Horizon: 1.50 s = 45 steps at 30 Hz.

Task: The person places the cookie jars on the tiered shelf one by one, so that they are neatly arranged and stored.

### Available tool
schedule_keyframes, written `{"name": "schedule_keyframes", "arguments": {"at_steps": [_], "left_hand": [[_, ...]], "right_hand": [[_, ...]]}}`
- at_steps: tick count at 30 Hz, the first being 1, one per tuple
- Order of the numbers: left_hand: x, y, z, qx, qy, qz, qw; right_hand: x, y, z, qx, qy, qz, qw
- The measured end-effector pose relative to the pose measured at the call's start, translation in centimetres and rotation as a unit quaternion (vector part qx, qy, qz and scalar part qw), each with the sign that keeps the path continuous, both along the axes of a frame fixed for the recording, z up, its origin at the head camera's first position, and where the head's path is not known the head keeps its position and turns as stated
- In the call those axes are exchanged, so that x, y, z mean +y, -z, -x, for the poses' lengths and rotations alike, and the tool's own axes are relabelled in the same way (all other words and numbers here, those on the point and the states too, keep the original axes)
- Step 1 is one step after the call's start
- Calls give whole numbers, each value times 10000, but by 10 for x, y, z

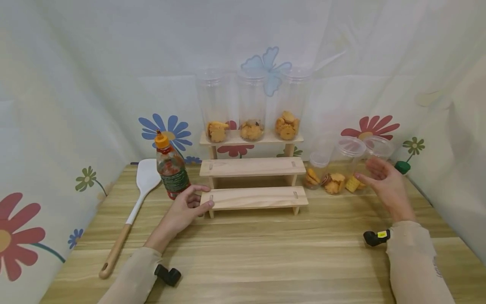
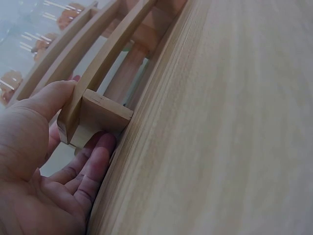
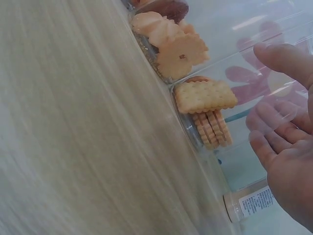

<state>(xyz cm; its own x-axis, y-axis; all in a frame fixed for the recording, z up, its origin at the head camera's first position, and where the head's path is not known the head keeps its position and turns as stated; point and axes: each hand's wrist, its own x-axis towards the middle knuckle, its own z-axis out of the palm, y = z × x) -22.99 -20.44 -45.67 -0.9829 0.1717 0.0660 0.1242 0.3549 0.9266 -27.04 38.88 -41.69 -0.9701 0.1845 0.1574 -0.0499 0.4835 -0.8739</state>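
My left hand (image 1: pixel 186 209) grips the left end of the lowest step of a three-step wooden display stand (image 1: pixel 254 197). In the left wrist view, the thumb lies on the board and the fingers reach below, beside its leg. Over at the right, my right hand (image 1: pixel 389 185) is at a tall clear jar (image 3: pixel 208 105) with rectangular sandwich biscuits at its bottom. Its thumb is spread from the loosely bent fingers; contact with the jar cannot be told. Left of that jar stand a tall jar of cookies (image 1: pixel 335 182) and a short jar (image 1: pixel 313 175).
Three tall lidded cookie jars (image 1: pixel 252 105) line the stand's top step. A sauce bottle (image 1: pixel 172 173) stands left of the stand, beside a white spatula with a wooden handle (image 1: pixel 117 249). A green-capped container (image 1: pixel 402 167) is behind my right hand. Flowered cloth surrounds the wooden table (image 1: pixel 273 257).
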Motion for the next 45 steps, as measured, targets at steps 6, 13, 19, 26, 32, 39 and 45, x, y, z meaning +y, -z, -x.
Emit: {"name": "schedule_keyframes", "arguments": {"at_steps": [6, 13, 19, 26, 32, 39, 45], "left_hand": [[1, -1, -2, 6, 21, -61, 10000], [2, -1, -2, -8, 38, -93, 9999], [1, 0, 0, 1, 7, -68, 10000], [1, 2, 1, 18, -15, -50, 10000], [1, 1, 1, 8, -13, -29, 10000], [1, 1, 1, 16, -14, -23, 10000], [1, 0, 0, 2, -21, -3, 10000]], "right_hand": [[0, 0, 0, 53, 15, -33, 10000], [0, -5, -4, 377, 88, 116, 9992], [3, -20, -10, 659, 180, 306, 9972], [4, -42, -22, 899, 359, 432, 9944], [2, -62, -32, 1282, 487, 543, 9891], [-2, -91, -48, 1293, 777, 271, 9882], [-11, -110, -60, 1480, 960, 262, 9840]]}}
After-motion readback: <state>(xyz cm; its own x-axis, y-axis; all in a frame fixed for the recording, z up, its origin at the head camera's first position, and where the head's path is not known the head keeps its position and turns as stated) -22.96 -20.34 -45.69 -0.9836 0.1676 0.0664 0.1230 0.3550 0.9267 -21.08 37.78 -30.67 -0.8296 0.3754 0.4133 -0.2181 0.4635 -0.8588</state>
